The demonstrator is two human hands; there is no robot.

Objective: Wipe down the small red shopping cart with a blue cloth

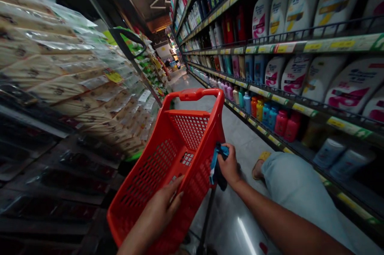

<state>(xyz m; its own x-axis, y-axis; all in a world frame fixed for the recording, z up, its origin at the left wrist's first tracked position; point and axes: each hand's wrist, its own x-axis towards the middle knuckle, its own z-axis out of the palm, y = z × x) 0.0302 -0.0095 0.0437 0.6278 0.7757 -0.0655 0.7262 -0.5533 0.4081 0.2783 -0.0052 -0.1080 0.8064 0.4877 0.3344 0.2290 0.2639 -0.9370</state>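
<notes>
Shelves [300, 43] flank the aisle [199, 97], where the left hand [162, 207] grips the red basket [207, 143] by its rim, apparently steadying it, while the right hand [229, 167] clutches a blue cloth [214, 163] at its side.

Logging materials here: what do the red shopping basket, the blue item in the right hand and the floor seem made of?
Red shopping basket: likely moulded plastic, semi-gloss, given its smooth rounded rim and perforated walls.
Blue item in the right hand: perhaps cloth or plastic film; it looks crumpled, but blur leaves that open.
Floor: hard, glossy, perhaps tile; it reflects a light streak.
</notes>
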